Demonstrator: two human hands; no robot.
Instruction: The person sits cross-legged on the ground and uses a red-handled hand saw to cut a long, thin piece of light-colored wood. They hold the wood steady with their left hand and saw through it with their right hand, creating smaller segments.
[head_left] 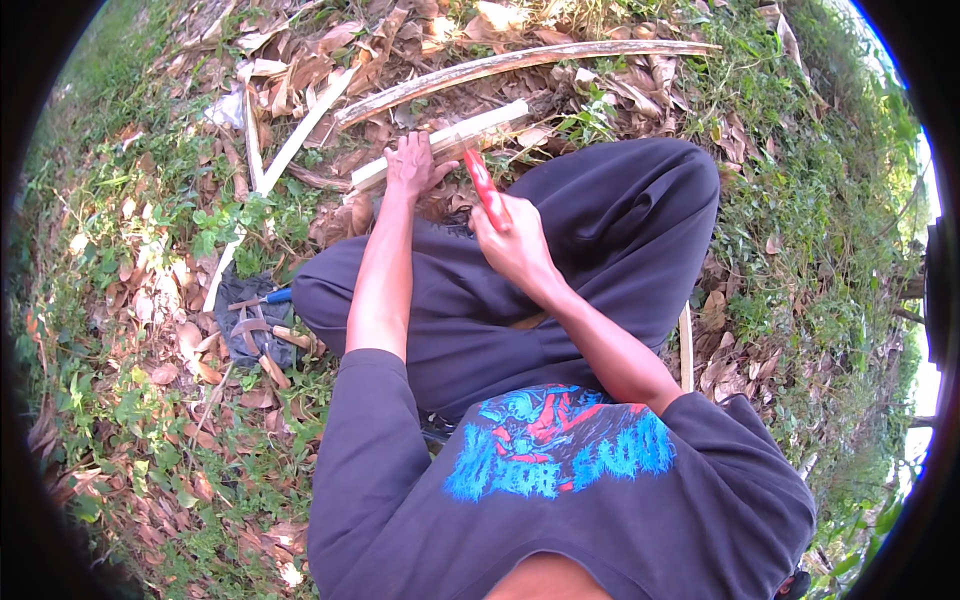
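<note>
My left hand (410,165) lies over a short pale wooden strip (490,119), fingers across its top and the thumb out to the right, gripping it against the ground. My right hand (514,240) is closed around the handle of a red-handled tool (483,185). The tool's far end meets the near edge of the strip, just right of my left thumb. Its working end is too thin and blurred to make out. Both hands are in front of my crossed legs (620,210).
A long curved wooden strip (520,61) lies beyond my hands. More pale strips (305,135) lie at the left. Beside my left knee, a dark cloth (240,345) bears a blue-handled tool (275,297) and a hammer-like tool (255,328). Grass and dry leaves (150,290) cover the ground.
</note>
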